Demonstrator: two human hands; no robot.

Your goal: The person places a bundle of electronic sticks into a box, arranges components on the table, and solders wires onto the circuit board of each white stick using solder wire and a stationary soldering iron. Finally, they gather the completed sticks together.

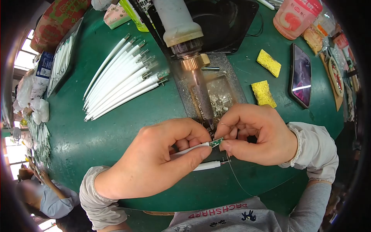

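My left hand [158, 156] is closed around a slim white tube [191, 149], thumb on top and fingers beneath. A small green circuit board [217, 142] sticks out of the tube's right end. Against that board, the thumb and finger of my right hand [257, 135] are pinched together, with a thin solder wire [234, 173] running through the fingers and trailing downward. Just above the board, the tip of a fixed soldering iron [205, 102] points down. A second white tube [208, 166] lies below my left hand, partly hidden by it.
Several white tubes [119, 81] lie fanned out at left. A tray with solder scraps [222, 92] sits under the iron. At right are two yellow sponges [269, 63], a phone [301, 75] and a pink container [295, 17]. Another person [54, 197] sits at lower left.
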